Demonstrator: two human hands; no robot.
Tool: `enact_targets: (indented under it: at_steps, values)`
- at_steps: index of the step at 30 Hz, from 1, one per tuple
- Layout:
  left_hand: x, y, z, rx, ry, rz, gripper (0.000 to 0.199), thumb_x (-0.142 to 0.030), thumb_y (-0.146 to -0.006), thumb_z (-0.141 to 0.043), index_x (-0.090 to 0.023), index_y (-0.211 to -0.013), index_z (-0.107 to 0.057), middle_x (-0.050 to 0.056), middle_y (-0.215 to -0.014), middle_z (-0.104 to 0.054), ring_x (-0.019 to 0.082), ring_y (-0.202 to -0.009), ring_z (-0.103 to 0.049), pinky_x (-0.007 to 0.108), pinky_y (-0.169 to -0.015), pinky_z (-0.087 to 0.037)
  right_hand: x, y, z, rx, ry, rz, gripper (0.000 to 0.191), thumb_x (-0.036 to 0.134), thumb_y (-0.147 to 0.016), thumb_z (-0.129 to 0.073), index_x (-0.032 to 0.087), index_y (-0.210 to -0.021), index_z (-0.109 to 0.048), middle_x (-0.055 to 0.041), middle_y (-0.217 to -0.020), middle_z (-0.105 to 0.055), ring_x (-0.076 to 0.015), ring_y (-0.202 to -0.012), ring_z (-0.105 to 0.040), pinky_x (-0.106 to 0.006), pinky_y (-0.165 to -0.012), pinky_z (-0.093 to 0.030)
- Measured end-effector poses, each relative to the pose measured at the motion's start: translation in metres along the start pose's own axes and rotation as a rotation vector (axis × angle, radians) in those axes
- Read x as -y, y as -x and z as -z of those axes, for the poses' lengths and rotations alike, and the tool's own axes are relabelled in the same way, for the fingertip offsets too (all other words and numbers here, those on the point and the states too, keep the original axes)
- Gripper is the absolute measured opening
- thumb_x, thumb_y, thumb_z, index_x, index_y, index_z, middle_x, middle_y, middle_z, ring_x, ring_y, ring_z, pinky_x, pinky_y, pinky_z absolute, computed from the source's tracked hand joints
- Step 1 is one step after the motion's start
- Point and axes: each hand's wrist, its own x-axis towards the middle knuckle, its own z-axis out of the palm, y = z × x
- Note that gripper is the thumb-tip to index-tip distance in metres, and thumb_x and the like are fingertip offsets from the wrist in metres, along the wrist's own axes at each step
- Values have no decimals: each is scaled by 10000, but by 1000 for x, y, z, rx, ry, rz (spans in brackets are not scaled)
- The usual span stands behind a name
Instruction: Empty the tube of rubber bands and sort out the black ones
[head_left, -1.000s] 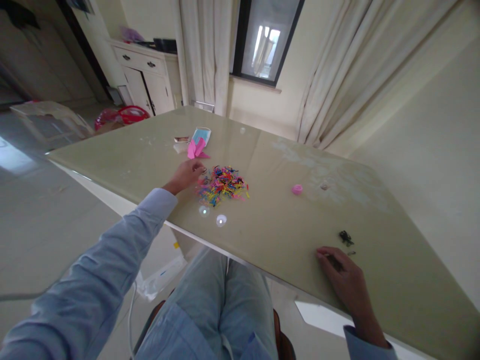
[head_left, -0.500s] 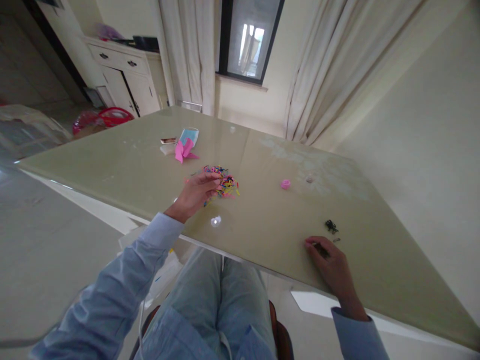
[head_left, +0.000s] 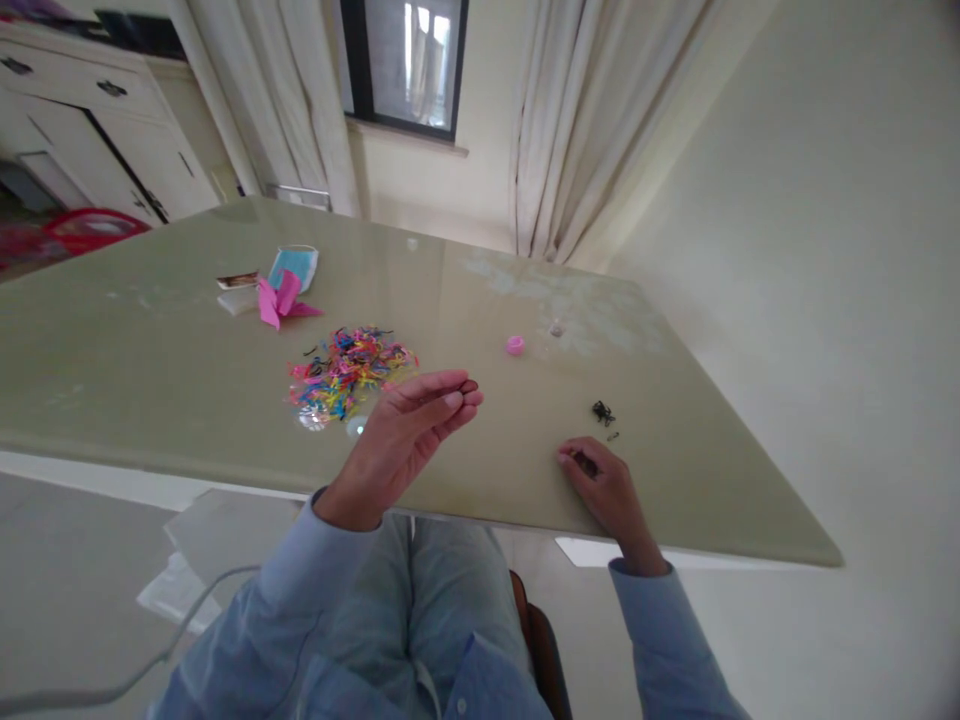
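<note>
My left hand (head_left: pixel 405 435) is raised over the table, thumb and fingertips pinching a small dark rubber band (head_left: pixel 469 387). To its left lies a loose pile of small coloured rubber bands (head_left: pixel 349 365), pink, yellow, blue, red and black. My right hand (head_left: pixel 606 485) rests on the tabletop near the front edge, fingers curled and tips together; what it holds, if anything, is hidden in its dark hollow. Just beyond it sits a little heap of black rubber bands (head_left: pixel 602 411), with one loose band (head_left: pixel 613 436) beside it.
On the table (head_left: pixel 465 480), a pink ring-shaped item (head_left: pixel 515 345) lies past my hands, near a small clear piece (head_left: pixel 556 328). Farther left are a blue face mask (head_left: pixel 295 267), folded pink paper (head_left: pixel 281 300) and a white item (head_left: pixel 238 300). A wall (head_left: pixel 810 300) borders the right side.
My left hand has left the coloured pile and moved right, now with a small dark band in its fingertips. The view has turned right. My right hand stays by the black heap.
</note>
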Motion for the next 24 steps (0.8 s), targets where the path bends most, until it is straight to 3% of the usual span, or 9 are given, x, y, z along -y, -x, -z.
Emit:
enact_targets:
  at_steps: [6, 13, 24]
  values:
    - [9, 6, -18, 25, 28, 76, 245, -130, -702, -853, -161, -937, -793, 72, -956, -794, 169, -893, -762, 197, -788, -620, 0, 1, 0, -1, -6, 3, 131, 278, -874, -592, 199, -836, -690, -44, -807, -707, -157, -649, -596, -268, -622, -471]
    - [22, 3, -30, 14, 66, 196, 259, -157, -690, -866, -159, -934, -775, 56, -878, -792, 139, -709, -757, 153, -588, -610, -1, 2, -1, -10, -18, 8, 95, 242, -871, -604, 198, -843, -683, -43, -819, -706, -160, -697, -615, -262, -651, -479]
    - [32, 1, -54, -41, 124, 289, 159, -111, -771, -786, -149, -918, -739, 45, -945, -786, 68, -533, -681, 114, -438, -545, -3, 4, -4, -11, -30, 16, 80, 211, -880, -598, 197, -856, -672, -35, -832, -696, -147, -704, -607, -255, -673, -474]
